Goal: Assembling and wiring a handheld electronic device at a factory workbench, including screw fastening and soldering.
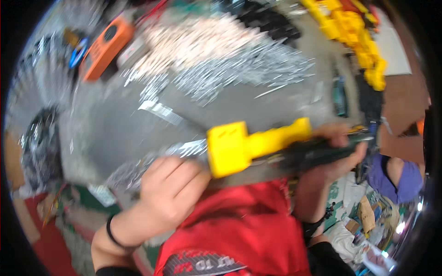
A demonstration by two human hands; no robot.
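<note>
A yellow plastic part with a boxy head and a stepped, narrower stem lies level across the space between my hands, just above the near table edge. My left hand is closed, its curled fingers at the lower left corner of the boxy head; its fingertips are hidden. My right hand is wrapped round a long dark green and black tool, whose kind is blurred by motion. The tool lies alongside the stem, and the right fingers are close to the stem's end.
On the grey table lie a heap of pale thin pieces and a heap of silvery strips. An orange meter stands far left. Yellow parts pile up far right, near a teal tool. Crinkled clear plastic lies near left.
</note>
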